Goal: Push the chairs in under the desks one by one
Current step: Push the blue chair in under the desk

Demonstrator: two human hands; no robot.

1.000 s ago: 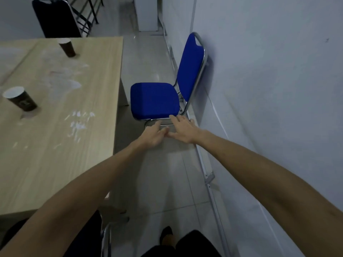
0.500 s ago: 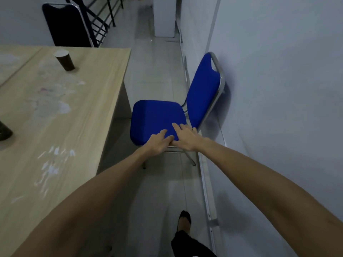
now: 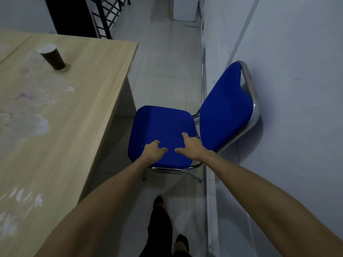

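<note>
A blue padded chair (image 3: 163,127) with a chrome frame stands in the aisle, its backrest (image 3: 226,108) leaning close to the right wall and its seat facing the wooden desk (image 3: 83,108) on the left. A narrow gap separates the seat from the desk edge. My left hand (image 3: 155,151) hangs over the near part of the seat with fingers loosely curled. My right hand (image 3: 189,147) is beside it, fingers spread on or just above the cushion. Neither hand grips the chair.
A brown paper cup (image 3: 52,56) stands on the desk. A black chair (image 3: 70,15) and a dark railing (image 3: 107,15) are at the back, with a white cabinet (image 3: 185,8) down the aisle. The grey wall (image 3: 297,108) bounds the right. My shoes (image 3: 159,203) are on the tiled floor.
I have walked closer to the blue chair. Both hands moved from the seat's near edge to over its cushion. The nearer cup has left the view.
</note>
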